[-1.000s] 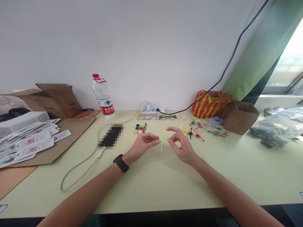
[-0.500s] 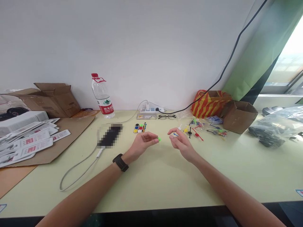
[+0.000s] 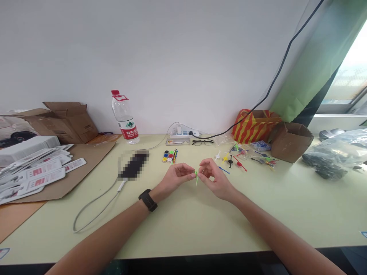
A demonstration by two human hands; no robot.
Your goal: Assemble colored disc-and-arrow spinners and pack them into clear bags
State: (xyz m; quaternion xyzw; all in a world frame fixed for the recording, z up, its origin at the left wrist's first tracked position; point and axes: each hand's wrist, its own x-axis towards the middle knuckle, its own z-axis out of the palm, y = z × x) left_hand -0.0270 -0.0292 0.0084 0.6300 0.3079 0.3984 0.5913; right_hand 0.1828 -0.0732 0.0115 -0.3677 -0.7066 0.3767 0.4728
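My left hand (image 3: 175, 178) pinches a small green plastic stick piece (image 3: 196, 177) above the middle of the pale yellow table (image 3: 183, 225). My right hand (image 3: 213, 178) meets it from the right, fingertips pinched at the same green piece. A black watch (image 3: 148, 199) sits on my left wrist. Behind the hands lie a cluster of small coloured round pieces (image 3: 169, 156) and scattered coloured stick pieces (image 3: 235, 160), one blue stick (image 3: 223, 170) lying nearest my right hand.
A water bottle (image 3: 124, 118) stands at the back, with a power strip (image 3: 183, 133) and glasses (image 3: 202, 142) by the wall. A blurred phone (image 3: 133, 165) with a cable (image 3: 94, 206) lies left. Cardboard boxes (image 3: 63, 120), packets (image 3: 37, 172), a striped bag (image 3: 255, 124) and plastic bag (image 3: 338, 152) line the sides.
My right hand has moved left and closed in on the green piece held by my left hand. A blue stick it held half a second ago now lies on the table.
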